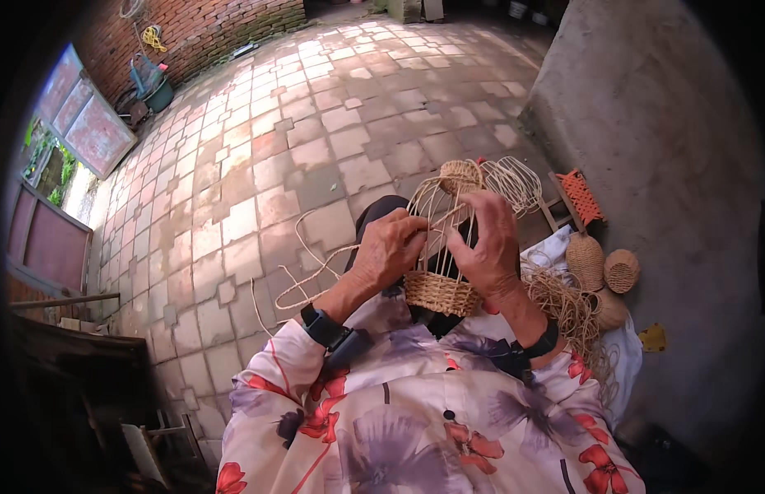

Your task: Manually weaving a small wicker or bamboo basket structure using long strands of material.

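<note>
A half-woven basket (441, 295) rests in my lap, with a dense braided band nearest me and bare pale stakes curving away from it. My left hand (388, 249) is closed at the left side of the stakes, pinching a straw cord. That cord (320, 267) trails from it in loose loops to the left, over the floor. On the right side of the frame, my right hand (491, 247) is bent round the stakes, thumb and fingers pinched toward the same cord where it crosses them. Fingers hide the exact crossing.
Right of my lap, loose cord (563, 309) lies on white cloth (625, 354) beside small woven baskets (585, 262). Beyond my knees are another woven piece (460, 175), a wire-like coil (514, 183) and an orange-webbed stool (580, 198). A wall (654, 123) rises at right; paving (234, 222) spreads left.
</note>
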Action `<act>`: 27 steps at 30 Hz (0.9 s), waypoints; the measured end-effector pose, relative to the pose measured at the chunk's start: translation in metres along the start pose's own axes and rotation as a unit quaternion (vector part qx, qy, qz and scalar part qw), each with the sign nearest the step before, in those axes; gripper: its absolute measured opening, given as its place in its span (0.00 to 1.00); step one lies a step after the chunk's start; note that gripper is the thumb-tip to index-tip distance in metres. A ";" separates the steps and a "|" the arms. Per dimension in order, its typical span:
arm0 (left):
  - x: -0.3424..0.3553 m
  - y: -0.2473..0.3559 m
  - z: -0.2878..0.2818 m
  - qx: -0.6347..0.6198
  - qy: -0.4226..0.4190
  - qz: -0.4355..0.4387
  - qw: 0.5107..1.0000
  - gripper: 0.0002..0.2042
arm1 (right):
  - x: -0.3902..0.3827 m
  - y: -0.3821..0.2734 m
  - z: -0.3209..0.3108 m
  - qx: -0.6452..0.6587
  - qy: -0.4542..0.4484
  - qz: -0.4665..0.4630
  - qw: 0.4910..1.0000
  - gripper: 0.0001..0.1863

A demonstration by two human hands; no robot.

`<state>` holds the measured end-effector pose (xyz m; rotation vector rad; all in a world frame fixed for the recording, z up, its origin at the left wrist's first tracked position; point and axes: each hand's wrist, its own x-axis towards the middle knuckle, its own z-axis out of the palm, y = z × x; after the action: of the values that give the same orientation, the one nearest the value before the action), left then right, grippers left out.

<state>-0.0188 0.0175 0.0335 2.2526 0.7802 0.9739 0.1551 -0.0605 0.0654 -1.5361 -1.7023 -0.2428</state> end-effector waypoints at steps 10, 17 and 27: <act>-0.058 -0.124 -0.099 0.265 0.111 -0.177 0.941 0.06 | -0.013 0.022 -0.012 0.038 0.042 0.075 0.996 0.29; -0.182 -0.215 -0.196 0.372 0.039 -0.522 0.767 0.14 | -0.020 0.032 -0.003 0.106 0.034 0.152 0.982 0.26; 0.022 -0.051 -0.019 0.042 -0.004 -0.013 0.999 0.17 | -0.023 0.035 0.005 0.077 0.042 0.133 0.987 0.22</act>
<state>-0.0353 0.0717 0.0194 2.3111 0.8604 0.9340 0.1830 -0.0655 0.0339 -1.5929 -1.3999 -0.0351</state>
